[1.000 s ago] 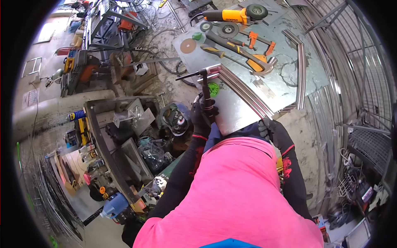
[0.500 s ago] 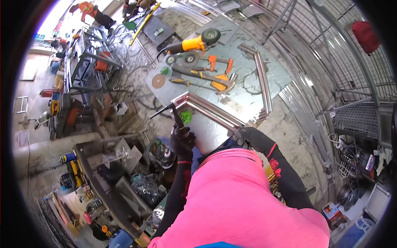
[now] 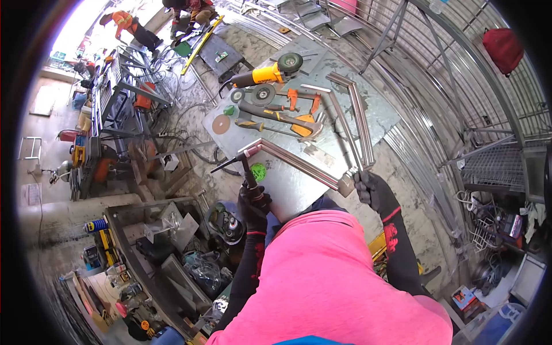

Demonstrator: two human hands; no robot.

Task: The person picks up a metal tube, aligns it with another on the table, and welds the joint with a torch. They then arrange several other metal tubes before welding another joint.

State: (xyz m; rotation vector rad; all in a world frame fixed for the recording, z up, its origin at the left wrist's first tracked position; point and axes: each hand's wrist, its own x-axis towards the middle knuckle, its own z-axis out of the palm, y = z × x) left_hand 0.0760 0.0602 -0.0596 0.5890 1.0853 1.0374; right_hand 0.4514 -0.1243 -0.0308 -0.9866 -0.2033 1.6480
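My left hand (image 3: 253, 207), in a dark glove, is closed around the handle of a TIG welding torch (image 3: 248, 174). The torch head lies close to the corner of a bundle of angled metal tubes (image 3: 296, 163) on the metal sheet tabletop (image 3: 290, 192). My right hand (image 3: 375, 194), gloved too, has its fingers closed on the near end of a thin angled metal tube (image 3: 343, 123). This tube runs beside another angled tube bundle (image 3: 359, 118) on the right. A bright green round object (image 3: 257, 171) lies near the torch.
Beyond the tubes lie a yellow angle grinder (image 3: 264, 75), a hammer (image 3: 307, 127), an orange clamp (image 3: 305, 98) and abrasive discs (image 3: 221, 124). Long metal tubes (image 3: 420, 155) run along the floor at right. A cluttered bin (image 3: 129, 221) stands at left. Co-workers (image 3: 129, 26) are at the back.
My right hand has moved right, from the left bundle's near end to the right bundle's near end. An angled tube now stands apart beside the right bundle. The torch has barely moved.
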